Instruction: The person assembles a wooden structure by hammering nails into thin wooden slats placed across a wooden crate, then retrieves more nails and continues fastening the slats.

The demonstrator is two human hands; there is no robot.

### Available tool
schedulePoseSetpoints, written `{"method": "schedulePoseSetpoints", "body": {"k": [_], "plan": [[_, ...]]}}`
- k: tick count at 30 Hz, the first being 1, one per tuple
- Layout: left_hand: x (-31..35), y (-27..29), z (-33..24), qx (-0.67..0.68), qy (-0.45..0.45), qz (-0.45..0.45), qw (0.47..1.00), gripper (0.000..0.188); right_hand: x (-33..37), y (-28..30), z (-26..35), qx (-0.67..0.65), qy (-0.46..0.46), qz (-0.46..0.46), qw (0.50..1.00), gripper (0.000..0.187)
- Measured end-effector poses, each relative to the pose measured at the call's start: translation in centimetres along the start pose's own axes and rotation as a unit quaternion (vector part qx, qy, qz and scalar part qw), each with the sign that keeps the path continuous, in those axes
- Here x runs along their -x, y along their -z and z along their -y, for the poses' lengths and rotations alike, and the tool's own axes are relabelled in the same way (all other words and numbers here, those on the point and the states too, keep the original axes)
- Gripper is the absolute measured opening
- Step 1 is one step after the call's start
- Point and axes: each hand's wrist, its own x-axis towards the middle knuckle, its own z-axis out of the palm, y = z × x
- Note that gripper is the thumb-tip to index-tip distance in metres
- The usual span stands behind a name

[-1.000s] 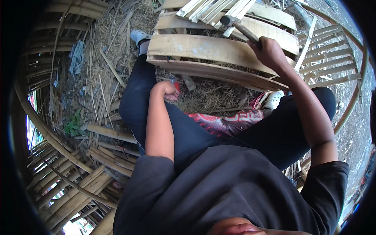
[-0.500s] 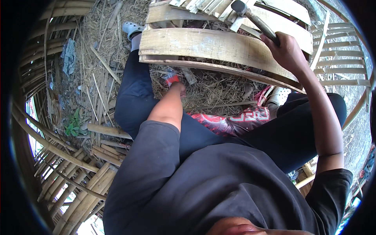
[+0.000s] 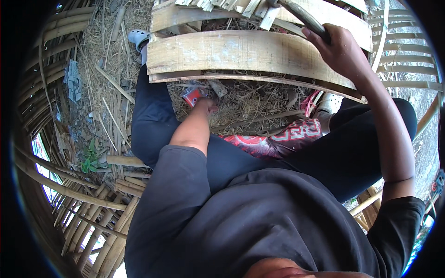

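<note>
My right hand (image 3: 345, 53) is wrapped round the dark handle of a hammer (image 3: 303, 18), held above the split-bamboo slats. The hammer's head reaches the upper edge of the view. Below the near edge of the slatted bamboo piece (image 3: 222, 51), my left hand (image 3: 207, 104) is low over the straw-covered ground, fingers curled in. Right beside it is a small red and clear plastic packet (image 3: 192, 96); whether the fingers grip the packet or something small is hidden. Short narrow bamboo strips (image 3: 252, 8) lie across the slats at the top.
My legs (image 3: 155, 106) frame the bamboo piece. A red patterned cloth (image 3: 278, 139) lies between them. Bamboo poles (image 3: 109, 236) and slatted walls stand at the left, with a grey-blue rag (image 3: 73, 81) nearby. More bamboo slats (image 3: 403, 58) are at the right.
The view has shifted, so the bamboo piece sits farther left. The hammer is a little higher in the picture. The red packet has turned beside my left hand.
</note>
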Motion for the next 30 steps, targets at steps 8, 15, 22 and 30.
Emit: {"method": "schedulePoseSetpoints", "body": {"k": [8, 15, 22, 30], "plan": [[5.9, 5.1, -2.7, -0.069, -0.012, 0.040, 0.997, 0.017, -0.3, -1.4, -2.0, 0.005, 0.102, -0.086, 0.991, 0.063], [9.1, 6.9, -4.0, 0.047, -0.133, 0.118, 0.983, 0.029, -1.2, -1.5, -2.4, 0.010, 0.072, -0.069, 0.995, 0.062], [12.9, 5.3, -5.4, 0.056, -0.226, 0.350, 0.907, 0.037, -1.1, -2.0, -2.8, -0.016, 0.060, -0.076, 0.995, 0.061], [11.5, 6.2, -3.0, -0.299, 0.004, 0.127, 0.946, 0.036, -1.3, -1.9, -2.3, 0.002, 0.089, -0.069, 0.994, 0.060]]}}
